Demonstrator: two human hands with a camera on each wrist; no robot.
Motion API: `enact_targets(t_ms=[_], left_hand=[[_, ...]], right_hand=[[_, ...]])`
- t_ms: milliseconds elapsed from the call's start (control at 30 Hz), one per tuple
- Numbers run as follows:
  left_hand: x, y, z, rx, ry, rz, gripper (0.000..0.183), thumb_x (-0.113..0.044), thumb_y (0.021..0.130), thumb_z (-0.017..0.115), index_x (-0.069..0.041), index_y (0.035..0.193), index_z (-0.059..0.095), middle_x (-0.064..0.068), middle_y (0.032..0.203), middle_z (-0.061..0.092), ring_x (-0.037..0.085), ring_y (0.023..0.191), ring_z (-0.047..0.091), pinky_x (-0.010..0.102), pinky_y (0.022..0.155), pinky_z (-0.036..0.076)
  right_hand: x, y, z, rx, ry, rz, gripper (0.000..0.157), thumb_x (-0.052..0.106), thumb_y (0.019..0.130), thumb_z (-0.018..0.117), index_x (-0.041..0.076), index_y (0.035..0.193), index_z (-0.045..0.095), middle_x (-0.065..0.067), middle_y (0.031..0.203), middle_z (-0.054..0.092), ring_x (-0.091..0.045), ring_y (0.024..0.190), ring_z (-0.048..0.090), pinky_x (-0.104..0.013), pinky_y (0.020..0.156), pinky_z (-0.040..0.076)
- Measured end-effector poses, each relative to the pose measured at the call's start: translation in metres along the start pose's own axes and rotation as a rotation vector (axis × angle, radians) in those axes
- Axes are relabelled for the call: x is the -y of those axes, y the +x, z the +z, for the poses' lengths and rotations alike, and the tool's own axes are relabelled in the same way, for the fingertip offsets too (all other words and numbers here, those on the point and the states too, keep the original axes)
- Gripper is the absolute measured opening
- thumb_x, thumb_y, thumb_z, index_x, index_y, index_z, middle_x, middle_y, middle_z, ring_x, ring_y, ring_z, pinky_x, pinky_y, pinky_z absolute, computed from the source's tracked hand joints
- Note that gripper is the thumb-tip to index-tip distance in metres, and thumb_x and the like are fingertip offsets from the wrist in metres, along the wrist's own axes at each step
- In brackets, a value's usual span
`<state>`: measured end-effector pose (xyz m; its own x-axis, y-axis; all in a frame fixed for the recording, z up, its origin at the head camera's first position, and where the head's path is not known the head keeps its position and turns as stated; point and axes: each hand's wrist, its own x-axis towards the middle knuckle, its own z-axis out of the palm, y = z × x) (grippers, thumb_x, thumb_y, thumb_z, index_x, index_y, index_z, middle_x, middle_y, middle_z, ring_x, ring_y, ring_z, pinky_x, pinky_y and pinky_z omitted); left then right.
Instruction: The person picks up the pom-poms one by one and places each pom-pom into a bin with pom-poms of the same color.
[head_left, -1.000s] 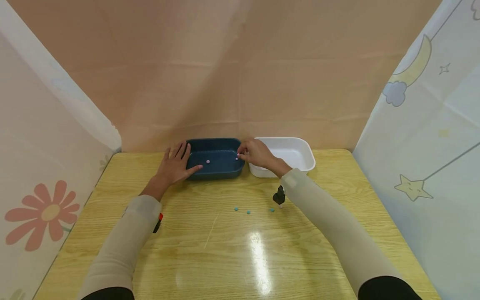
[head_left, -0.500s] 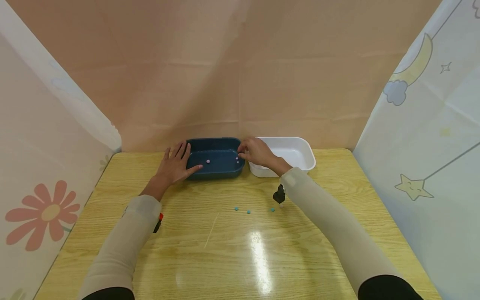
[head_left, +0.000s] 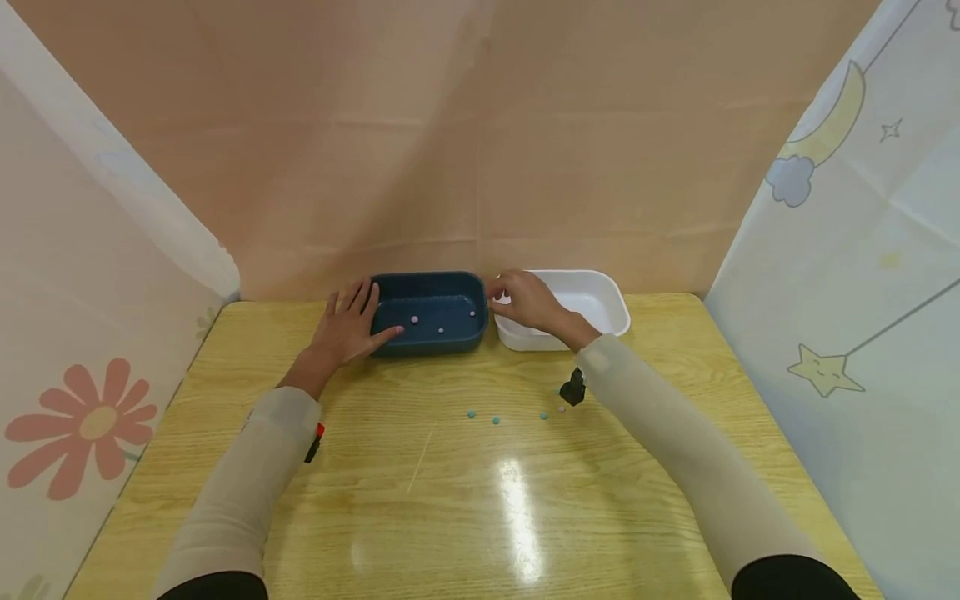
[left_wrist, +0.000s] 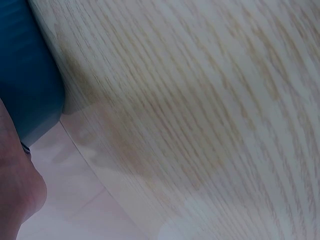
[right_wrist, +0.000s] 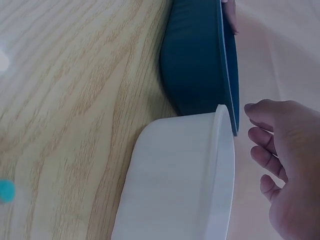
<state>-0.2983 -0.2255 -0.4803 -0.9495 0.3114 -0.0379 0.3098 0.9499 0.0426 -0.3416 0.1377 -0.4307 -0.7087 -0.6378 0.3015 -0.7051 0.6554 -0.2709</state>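
Observation:
My left hand [head_left: 345,329] rests spread at the left end of a dark blue tray [head_left: 427,346], the thumb over its near rim. Inside that tray are three small pink balls: one at left [head_left: 414,320], one near the front [head_left: 441,331], one at right [head_left: 472,313]. Beside it stands a white tray [head_left: 585,300]. Above the white tray's left end is my right hand [head_left: 528,300]. In the right wrist view its fingers [right_wrist: 267,162] are loosely bent with nothing between them, apart from both rims.
On the wooden table [head_left: 420,517], nearer me, lie several small teal balls [head_left: 496,421] and one pale pink ball [head_left: 562,409]. A black strap piece [head_left: 573,388] hangs at my right wrist. A tan backdrop [head_left: 420,167] rises behind the trays.
A pink ball has left my right fingers and rolled leftward across the blue tray's floor. My right hand has drawn back to the right, over the white tray. My left hand stays put.

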Motion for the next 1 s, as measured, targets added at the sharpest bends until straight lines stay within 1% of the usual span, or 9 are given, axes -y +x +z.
enact_targets(t_ms=[167,400,633,700,867,1000], left_hand=[[0.000,0.000,-0.001,-0.004,-0.002,0.005,0.109,-0.082,0.101,0.031,-0.002,0.170,0.002,0.020,0.177,-0.002,0.038,0.164,0.000,0.065,0.128,0.003],[-0.001,0.000,-0.002,0.000,-0.007,0.003,0.112,-0.085,0.099,0.026,-0.002,0.170,0.002,0.020,0.177,-0.003,0.038,0.164,0.000,0.065,0.129,0.002],[0.000,0.001,0.000,0.005,-0.009,0.003,0.106,-0.077,0.103,0.036,-0.003,0.170,0.002,0.019,0.177,-0.004,0.037,0.165,0.000,0.065,0.128,0.002],[0.000,0.001,-0.001,0.003,-0.005,0.002,0.106,-0.078,0.103,0.035,-0.003,0.170,0.002,0.019,0.177,-0.003,0.037,0.165,0.000,0.065,0.129,0.003],[-0.001,0.000,-0.002,0.002,0.008,-0.002,0.111,-0.084,0.100,0.027,-0.003,0.170,0.002,0.019,0.177,-0.003,0.037,0.165,0.001,0.065,0.129,0.002],[-0.002,0.000,-0.002,0.008,0.013,-0.007,0.111,-0.085,0.099,0.027,-0.003,0.170,0.002,0.019,0.177,-0.004,0.037,0.165,0.000,0.064,0.129,0.002]], right_hand=[[-0.003,-0.008,-0.007,-0.001,0.012,-0.005,0.014,0.014,0.093,0.081,0.003,0.102,0.083,-0.011,0.095,0.075,-0.030,0.092,0.070,-0.046,0.084,0.057],[-0.006,-0.018,-0.010,0.005,0.006,-0.015,0.014,0.014,0.092,0.083,0.003,0.101,0.083,-0.011,0.094,0.076,-0.030,0.092,0.069,-0.046,0.085,0.056],[-0.004,-0.029,-0.015,-0.022,0.026,-0.035,0.016,0.014,0.090,0.085,0.003,0.102,0.083,-0.010,0.093,0.074,-0.030,0.091,0.069,-0.047,0.085,0.056],[-0.003,-0.032,-0.018,-0.024,0.027,-0.034,0.017,0.014,0.090,0.085,0.003,0.103,0.082,-0.010,0.093,0.073,-0.031,0.092,0.068,-0.047,0.084,0.056],[0.001,-0.040,-0.025,-0.008,0.038,-0.032,0.016,0.012,0.089,0.085,0.002,0.102,0.082,-0.012,0.096,0.074,-0.032,0.094,0.067,-0.047,0.084,0.055],[0.002,-0.048,-0.027,-0.010,0.039,-0.047,0.017,0.012,0.088,0.087,0.002,0.101,0.082,-0.011,0.094,0.074,-0.031,0.092,0.067,-0.047,0.083,0.055]])
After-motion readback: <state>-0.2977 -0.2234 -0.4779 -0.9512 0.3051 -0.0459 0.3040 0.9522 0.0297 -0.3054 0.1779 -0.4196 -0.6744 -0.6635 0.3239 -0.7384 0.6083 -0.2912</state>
